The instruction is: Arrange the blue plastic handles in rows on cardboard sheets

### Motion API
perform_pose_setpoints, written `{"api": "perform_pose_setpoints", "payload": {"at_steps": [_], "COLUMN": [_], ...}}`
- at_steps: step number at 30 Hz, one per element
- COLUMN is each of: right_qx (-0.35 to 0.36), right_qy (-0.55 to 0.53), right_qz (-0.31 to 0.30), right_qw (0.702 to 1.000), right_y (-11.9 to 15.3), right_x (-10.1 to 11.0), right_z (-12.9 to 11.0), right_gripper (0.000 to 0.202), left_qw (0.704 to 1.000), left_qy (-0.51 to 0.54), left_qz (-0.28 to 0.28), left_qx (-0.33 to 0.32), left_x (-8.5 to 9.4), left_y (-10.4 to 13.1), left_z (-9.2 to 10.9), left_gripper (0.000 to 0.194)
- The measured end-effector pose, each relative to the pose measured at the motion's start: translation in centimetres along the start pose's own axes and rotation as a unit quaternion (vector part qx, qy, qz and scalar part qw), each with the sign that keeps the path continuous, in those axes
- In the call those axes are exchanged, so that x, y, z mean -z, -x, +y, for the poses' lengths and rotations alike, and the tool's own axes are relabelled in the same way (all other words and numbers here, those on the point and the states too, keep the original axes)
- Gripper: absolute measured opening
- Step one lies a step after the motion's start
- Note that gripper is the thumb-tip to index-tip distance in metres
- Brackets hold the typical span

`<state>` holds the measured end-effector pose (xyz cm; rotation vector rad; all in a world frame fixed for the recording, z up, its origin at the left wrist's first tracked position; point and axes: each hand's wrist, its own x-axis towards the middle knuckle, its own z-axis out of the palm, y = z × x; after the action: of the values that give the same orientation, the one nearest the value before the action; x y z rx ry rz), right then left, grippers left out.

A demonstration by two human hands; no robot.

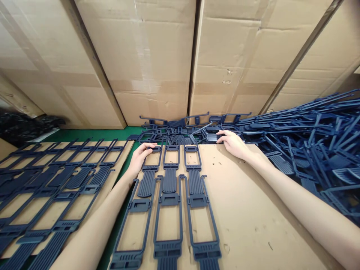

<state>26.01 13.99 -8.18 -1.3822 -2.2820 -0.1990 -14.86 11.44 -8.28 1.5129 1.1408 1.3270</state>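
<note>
Dark blue plastic frames lie in three columns on a cardboard sheet (239,210). My left hand (140,156) is at the top of the leftmost column, its fingers pressed on the upper end of a frame (152,159). Beyond the sheet's far edge, my right hand (231,143) reaches to a heap of similar frames (180,131). Its fingers are apart, near the pieces, and no frame is held in them. The middle frame (171,221) and the right frame (203,225) lie flat, untouched.
More frames cover a second cardboard sheet (112,176) at left. A large tangled pile of frames (312,138) fills the right side. Tall cardboard boxes (152,56) stand behind. Black plastic bags (28,125) lie at far left, and a green surface (92,134) shows beneath.
</note>
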Motion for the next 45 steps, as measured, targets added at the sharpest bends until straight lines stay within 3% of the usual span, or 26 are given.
{"api": "perform_pose_setpoints", "payload": {"at_steps": [9, 13, 18, 21, 23, 25, 26, 30, 33, 36, 38, 43, 45], "right_qx": [0.043, 0.038, 0.049, 0.036, 0.020, 0.010, 0.005, -0.004, 0.018, 0.025, 0.006, -0.087, -0.118], "right_qy": [0.016, 0.027, -0.004, -0.044, -0.122, -0.235, -0.282, -0.361, -0.392, -0.393, -0.371, -0.193, -0.109], "right_qz": [0.047, 0.106, 0.289, 0.354, 0.375, 0.331, 0.281, -0.018, -0.253, -0.400, -0.422, -0.366, -0.365], "right_qw": [0.998, 0.993, 0.956, 0.934, 0.919, 0.914, 0.917, 0.932, 0.885, 0.828, 0.827, 0.906, 0.917], "right_y": [0.3, 0.1, -0.3, -0.7, -0.9, -0.9, -0.8, -0.2, 0.2, 0.2, 0.1, -0.3, -0.3], "right_x": [-0.3, 0.5, 3.5, 6.3, 8.1, 9.9, 10.7, 13.7, 15.2, 15.7, 15.3, 12.6, 11.4], "right_z": [0.1, -0.4, -1.5, -3.1, -4.5, -5.9, -6.5, -8.0, -8.2, -8.0, -7.4, -5.2, -4.5], "right_gripper": [0.049, 0.042, 0.029, 0.020, 0.026, 0.045, 0.049, 0.031, 0.035, 0.042, 0.036, 0.017, 0.009], "left_qw": [1.000, 1.000, 1.000, 1.000, 1.000, 1.000, 1.000, 1.000, 1.000, 1.000, 1.000, 1.000, 1.000], "left_qy": [-0.003, 0.000, 0.002, 0.007, 0.009, 0.010, 0.009, 0.002, -0.001, 0.001, 0.004, 0.008, 0.006], "left_qz": [0.002, 0.000, -0.001, -0.003, -0.005, -0.005, -0.006, -0.007, -0.005, -0.004, -0.002, -0.002, -0.001], "left_qx": [0.007, 0.008, 0.008, 0.006, 0.004, 0.001, 0.000, -0.005, -0.003, -0.001, 0.001, 0.007, 0.007], "left_x": [-0.2, -0.2, -0.1, -0.2, -0.2, -0.2, -0.1, -0.1, -0.1, -0.1, -0.1, 0.0, 0.0], "left_y": [0.1, 0.1, 0.0, 0.0, 0.0, 0.0, 0.0, 0.0, 0.0, 0.0, -0.1, -0.1, -0.1], "left_z": [0.5, 0.4, 0.1, 0.1, 0.1, 0.1, 0.0, 0.0, 0.1, 0.2, 0.1, -0.1, -0.1], "left_gripper": [0.021, 0.020, 0.020, 0.021, 0.021, 0.021, 0.020, 0.020, 0.021, 0.021, 0.021, 0.022, 0.022]}}
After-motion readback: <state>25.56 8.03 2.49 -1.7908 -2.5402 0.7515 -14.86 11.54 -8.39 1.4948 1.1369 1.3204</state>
